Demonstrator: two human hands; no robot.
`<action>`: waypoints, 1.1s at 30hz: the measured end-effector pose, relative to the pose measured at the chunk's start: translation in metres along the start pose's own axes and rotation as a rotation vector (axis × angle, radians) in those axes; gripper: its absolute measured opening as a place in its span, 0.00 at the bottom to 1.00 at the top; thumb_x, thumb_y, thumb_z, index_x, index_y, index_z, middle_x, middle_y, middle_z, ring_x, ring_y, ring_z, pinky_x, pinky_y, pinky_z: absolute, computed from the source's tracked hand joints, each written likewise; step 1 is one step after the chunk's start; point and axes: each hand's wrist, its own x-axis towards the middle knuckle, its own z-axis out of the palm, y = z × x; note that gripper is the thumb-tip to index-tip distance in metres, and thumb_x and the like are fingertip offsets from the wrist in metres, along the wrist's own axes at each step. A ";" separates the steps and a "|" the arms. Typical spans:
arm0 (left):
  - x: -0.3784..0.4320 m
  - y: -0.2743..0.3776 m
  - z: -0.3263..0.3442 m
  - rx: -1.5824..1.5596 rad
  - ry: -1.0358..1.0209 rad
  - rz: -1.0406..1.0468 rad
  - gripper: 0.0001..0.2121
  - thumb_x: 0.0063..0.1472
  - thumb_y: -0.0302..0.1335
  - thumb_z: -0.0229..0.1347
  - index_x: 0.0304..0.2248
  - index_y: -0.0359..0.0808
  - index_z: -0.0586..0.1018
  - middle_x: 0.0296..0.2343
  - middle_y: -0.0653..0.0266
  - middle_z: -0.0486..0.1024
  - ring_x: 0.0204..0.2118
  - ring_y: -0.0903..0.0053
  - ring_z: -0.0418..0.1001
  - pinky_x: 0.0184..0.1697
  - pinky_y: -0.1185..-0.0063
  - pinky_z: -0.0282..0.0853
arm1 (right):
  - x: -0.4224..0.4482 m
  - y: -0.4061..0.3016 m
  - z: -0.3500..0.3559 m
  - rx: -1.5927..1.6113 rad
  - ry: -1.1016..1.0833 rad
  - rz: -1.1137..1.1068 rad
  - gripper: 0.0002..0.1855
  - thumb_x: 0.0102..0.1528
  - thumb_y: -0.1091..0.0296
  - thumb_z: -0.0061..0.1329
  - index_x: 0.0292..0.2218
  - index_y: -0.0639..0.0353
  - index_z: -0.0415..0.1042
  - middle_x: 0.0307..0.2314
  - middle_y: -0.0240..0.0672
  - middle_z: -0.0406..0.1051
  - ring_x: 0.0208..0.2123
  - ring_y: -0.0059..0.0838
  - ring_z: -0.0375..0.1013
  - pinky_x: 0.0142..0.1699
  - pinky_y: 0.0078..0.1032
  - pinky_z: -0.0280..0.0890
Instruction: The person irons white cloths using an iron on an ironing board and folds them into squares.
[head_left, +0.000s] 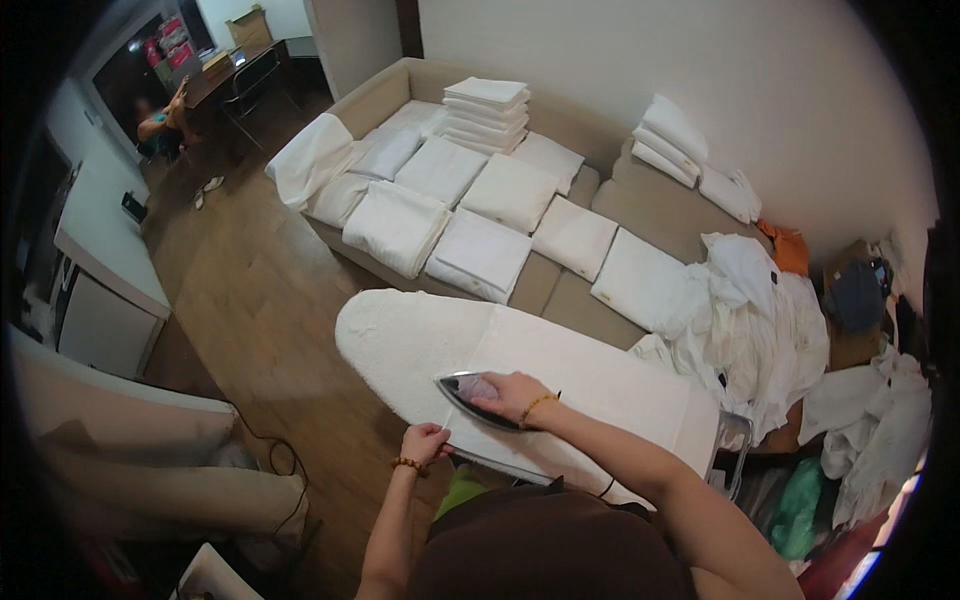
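My right hand (516, 397) grips a clothes iron (463, 396), whose pointed tip faces left. The iron lies over a white cloth (592, 375) spread across the ironing board (397, 330). At the board's near edge, my left hand (426, 444) pinches the cloth's near left corner between thumb and fingers. Toward the board's rounded end, the pale padded cover shows bare beyond the cloth's edge. My right hand and forearm hide the iron's rear and part of the cloth.
Behind the board stands a beige sofa (555, 289) bearing several folded white cloths (510, 191) and a tall stack (487, 112). Crumpled white cloths (757, 322) heap at the right. A cord (289, 450) trails on the wooden floor (247, 322). A person (161, 124) sits far left.
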 end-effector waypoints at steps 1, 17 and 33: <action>0.002 -0.002 -0.001 -0.025 -0.013 0.020 0.09 0.55 0.27 0.55 0.31 0.29 0.73 0.22 0.63 0.74 0.21 0.79 0.74 0.21 0.85 0.69 | 0.003 0.006 -0.005 0.001 0.023 0.037 0.30 0.49 0.40 0.42 0.44 0.54 0.67 0.29 0.53 0.71 0.34 0.52 0.71 0.42 0.40 0.65; 0.011 -0.003 -0.039 -0.291 0.342 0.364 0.10 0.58 0.31 0.51 0.27 0.31 0.73 0.18 0.62 0.72 0.18 0.80 0.70 0.19 0.83 0.66 | -0.053 -0.024 0.043 0.065 -0.107 0.026 0.27 0.51 0.42 0.39 0.42 0.55 0.65 0.31 0.53 0.70 0.35 0.50 0.70 0.42 0.40 0.64; -0.001 0.044 0.067 0.779 0.513 0.579 0.15 0.55 0.35 0.52 0.24 0.29 0.73 0.22 0.51 0.74 0.25 0.62 0.72 0.31 0.70 0.66 | -0.265 0.218 0.036 0.372 1.026 0.925 0.28 0.48 0.50 0.50 0.41 0.65 0.68 0.27 0.47 0.73 0.30 0.40 0.73 0.35 0.31 0.67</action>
